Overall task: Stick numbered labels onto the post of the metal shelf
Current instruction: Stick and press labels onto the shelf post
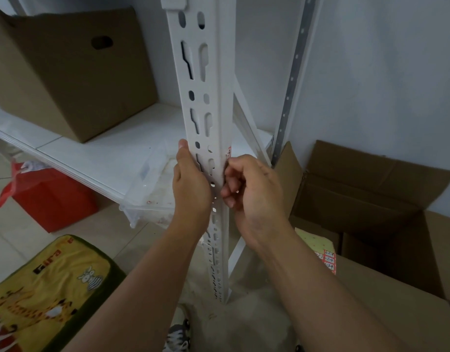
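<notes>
The white slotted shelf post (215, 92) runs from top centre down to the floor. My left hand (190, 184) grips its left edge, thumb up along the metal. On the post's right face a red-and-white numbered label (228, 151) sits partly hidden. My right hand (251, 186) presses against that face just below the label, fingers curled; whether it pinches the label I cannot tell. A sheet of more red labels (329, 261) lies on the cardboard box at lower right.
A brown cardboard box (74, 72) stands on the white shelf board (97, 151). Under it are a red bag (46, 196) and a clear plastic bin (150, 196). An open cardboard box (371, 194) sits right of the post. A yellow cushion (48, 288) lies lower left.
</notes>
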The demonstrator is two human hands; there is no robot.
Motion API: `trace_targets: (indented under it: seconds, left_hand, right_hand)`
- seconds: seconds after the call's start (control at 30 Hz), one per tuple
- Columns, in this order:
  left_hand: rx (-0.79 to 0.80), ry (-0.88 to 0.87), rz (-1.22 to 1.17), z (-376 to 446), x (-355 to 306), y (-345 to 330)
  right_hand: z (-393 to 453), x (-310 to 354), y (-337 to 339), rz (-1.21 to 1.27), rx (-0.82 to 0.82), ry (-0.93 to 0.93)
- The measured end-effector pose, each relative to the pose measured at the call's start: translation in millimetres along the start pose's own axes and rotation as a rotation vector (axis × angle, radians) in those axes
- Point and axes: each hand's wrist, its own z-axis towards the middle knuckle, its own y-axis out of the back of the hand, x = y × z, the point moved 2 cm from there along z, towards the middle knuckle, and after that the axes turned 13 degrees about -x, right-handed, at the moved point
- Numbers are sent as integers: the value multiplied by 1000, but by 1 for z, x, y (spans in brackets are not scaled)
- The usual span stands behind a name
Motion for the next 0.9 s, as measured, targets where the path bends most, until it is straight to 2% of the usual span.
trace_targets:
  seconds: [0.3,0.53,0.77,0.9]
  left_hand:
    - [22,-6,14,0,-3,1]
    - [-18,34,-4,-2,-2,-3]
    - [-21,44,-42,-1,-1,-3]
    - [-22,62,-67,1,0,-2]
  right_hand:
    - [-2,15,-2,-144,-39,-4]
    - [-1,36,-5,-310,-11,-17]
    - [-3,31,-14,-283,-129,43]
    - [-14,12,-8,-245,-88,-4]
